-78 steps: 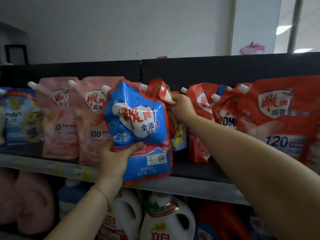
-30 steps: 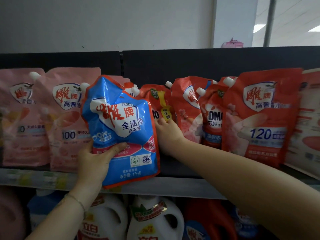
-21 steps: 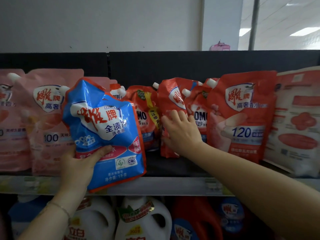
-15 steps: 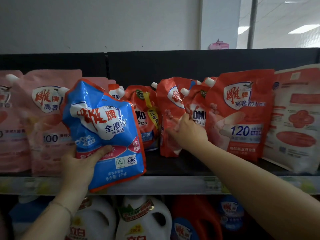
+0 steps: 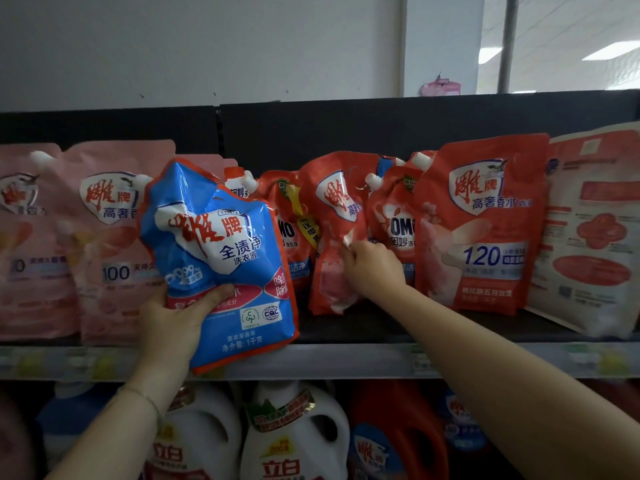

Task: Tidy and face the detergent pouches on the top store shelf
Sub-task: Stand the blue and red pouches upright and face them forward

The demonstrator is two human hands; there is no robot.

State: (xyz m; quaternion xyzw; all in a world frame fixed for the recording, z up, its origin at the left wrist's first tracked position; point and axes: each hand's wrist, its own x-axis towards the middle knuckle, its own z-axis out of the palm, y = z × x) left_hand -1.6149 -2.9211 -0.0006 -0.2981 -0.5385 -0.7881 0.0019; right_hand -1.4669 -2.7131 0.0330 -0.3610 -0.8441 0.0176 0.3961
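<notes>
My left hand (image 5: 175, 323) grips a blue detergent pouch (image 5: 218, 258) by its lower part, holding it upright in front of the top shelf (image 5: 346, 358). My right hand (image 5: 372, 268) pinches the right edge of a crumpled red pouch (image 5: 334, 237) that stands turned sideways in the middle of the shelf. Red OMO pouches stand on either side of it, one on the left (image 5: 289, 230) and one on the right (image 5: 394, 226). A large red pouch (image 5: 481, 223) marked 120 stands facing front to the right. Pink pouches (image 5: 110, 237) line the left of the shelf.
A pale pouch (image 5: 588, 230) leans at the far right of the shelf. White detergent jugs (image 5: 291, 434) and a red jug (image 5: 398, 438) stand on the shelf below. A black back panel (image 5: 311, 129) rises behind the pouches.
My right hand has let go of the pouch near the blue one, moved right, and taken hold of the crumpled red pouch's edge. The blue pouch stays in my left hand.
</notes>
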